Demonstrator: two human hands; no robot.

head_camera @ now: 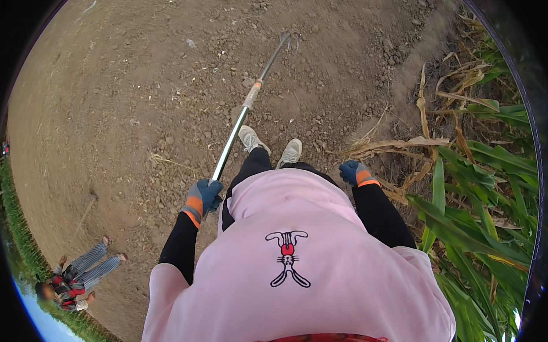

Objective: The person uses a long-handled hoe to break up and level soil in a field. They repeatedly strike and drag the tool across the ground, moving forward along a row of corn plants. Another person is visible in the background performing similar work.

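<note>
My left hand (202,198), in a blue and orange work glove, is closed around the shiny metal handle of a long pronged hoe (232,140). The handle slants forward past my shoes, with a taped-looking joint midway. Its metal tines (292,42) are at the soil in front, slightly blurred; whether they touch it I cannot tell. At my other side, my right hand (357,173) wears a matching glove and hangs with curled fingers, nothing visible in it. It is nearest to dry maize leaves (396,144).
Dry, crumbly soil (160,93) with small stones spreads ahead and leftward. Green maize plants (473,217) stand close on the right. At far left another person (83,273) holds a long-handled tool (81,220). My shoes (290,152) are on the soil.
</note>
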